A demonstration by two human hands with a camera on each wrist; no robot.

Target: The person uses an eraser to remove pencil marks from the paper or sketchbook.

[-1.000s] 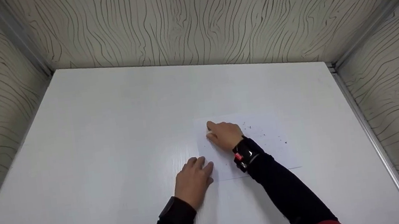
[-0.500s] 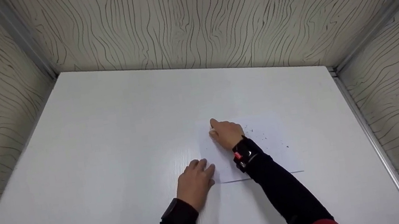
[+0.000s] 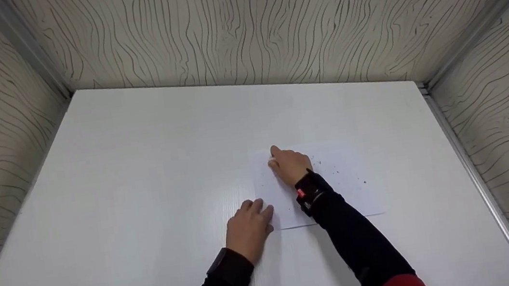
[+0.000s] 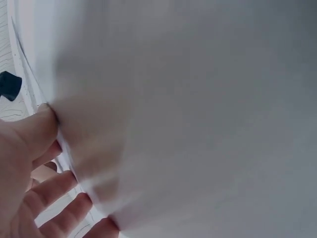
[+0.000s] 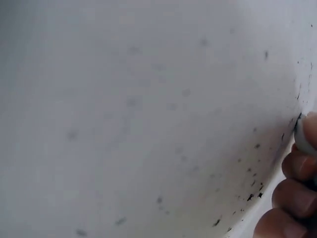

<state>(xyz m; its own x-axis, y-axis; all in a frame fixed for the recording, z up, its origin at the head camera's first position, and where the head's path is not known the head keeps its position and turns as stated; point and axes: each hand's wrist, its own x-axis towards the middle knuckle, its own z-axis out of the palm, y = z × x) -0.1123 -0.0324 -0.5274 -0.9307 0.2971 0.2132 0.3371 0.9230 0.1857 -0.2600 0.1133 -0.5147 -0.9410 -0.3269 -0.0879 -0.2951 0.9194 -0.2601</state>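
Note:
A sheet of white paper (image 3: 356, 198) lies flat on the white table, strewn with dark crumbs (image 5: 250, 197). My right hand (image 3: 290, 165) is over the upper left part of the sheet and pinches a small white eraser (image 5: 300, 138) between thumb and curled fingers. The eraser's dark-smudged edge is at the paper; most of it is hidden by the fingers. At the sheet's lower left corner my left hand (image 3: 249, 231) rests with its fingers spread, fingertips (image 4: 64, 186) pressing on the paper.
The white tabletop (image 3: 132, 177) extends around the sheet on all sides. Panels with a wood-grain pattern (image 3: 226, 30) stand at the back, left and right. A metal rail (image 3: 478, 183) runs along the table's right edge.
My right hand has moved slightly up and to the right on the paper, still pinching the eraser. The left hand keeps its place at the corner.

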